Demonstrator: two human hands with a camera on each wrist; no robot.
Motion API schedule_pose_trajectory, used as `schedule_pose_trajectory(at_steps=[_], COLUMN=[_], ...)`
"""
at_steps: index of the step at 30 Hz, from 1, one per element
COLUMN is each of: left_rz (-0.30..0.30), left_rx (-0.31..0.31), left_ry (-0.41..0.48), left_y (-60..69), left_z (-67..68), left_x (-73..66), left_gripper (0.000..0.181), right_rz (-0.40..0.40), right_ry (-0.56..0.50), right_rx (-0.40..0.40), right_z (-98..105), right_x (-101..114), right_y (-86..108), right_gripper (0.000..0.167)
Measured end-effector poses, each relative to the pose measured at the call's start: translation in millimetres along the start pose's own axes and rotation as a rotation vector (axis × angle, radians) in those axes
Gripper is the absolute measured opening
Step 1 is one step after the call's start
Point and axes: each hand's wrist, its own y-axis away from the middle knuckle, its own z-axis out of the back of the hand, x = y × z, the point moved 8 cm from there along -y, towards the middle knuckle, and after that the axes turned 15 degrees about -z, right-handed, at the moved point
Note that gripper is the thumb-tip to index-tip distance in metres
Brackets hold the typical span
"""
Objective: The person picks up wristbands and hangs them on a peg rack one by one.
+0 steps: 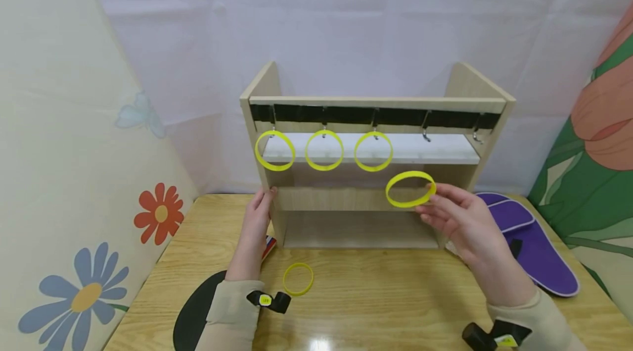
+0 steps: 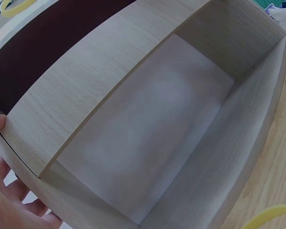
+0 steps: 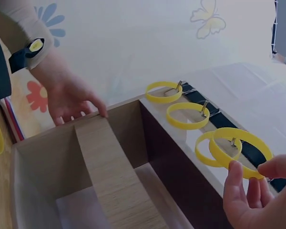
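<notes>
My right hand point(image 1: 462, 222) pinches a yellow wristband point(image 1: 407, 204) between thumb and fingers, in front of the small wooden shelf point(image 1: 336, 199) and below its row of hooks. On the shelf's left side panel, my left hand point(image 1: 255, 216) grips the edge, thumb at the front and fingers on the outside, as the left wrist view shows. Three yellow wristbands hang from the left hook point(image 1: 273, 115), the second and the middle one. Two hooks at the right, one of them a bare metal hook point(image 1: 426, 134), carry nothing. Another yellow wristband point(image 1: 284, 279) lies on the table.
A black rounded object point(image 1: 195, 312) lies under my left forearm, and part of a striped item point(image 1: 268, 246) shows by the shelf's left foot. To the right is a purple case point(image 1: 544, 257). White cloth point(image 1: 346, 21) hangs behind the shelf on the wooden table point(image 1: 376, 296).
</notes>
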Motion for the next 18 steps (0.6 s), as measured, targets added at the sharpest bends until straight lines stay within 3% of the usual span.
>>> schedule_pose_trajectory(at_steps=[8,18], left_rz=[0.016,0.018], left_rx=[-0.006,0.002], left_ry=[-0.006,-0.008], left_y=[1.1,-0.1], left_z=[0.0,0.0], left_x=[-0.1,0.2], left_gripper=[0.052,0.053], right_rz=[0.024,0.089], right_ry=[-0.039,-0.167], right_rx=[-0.061,-0.055], right_z=[2,3], right_x=[17,38], right_y=[5.2,4.1], right_gripper=[0.018,0.015])
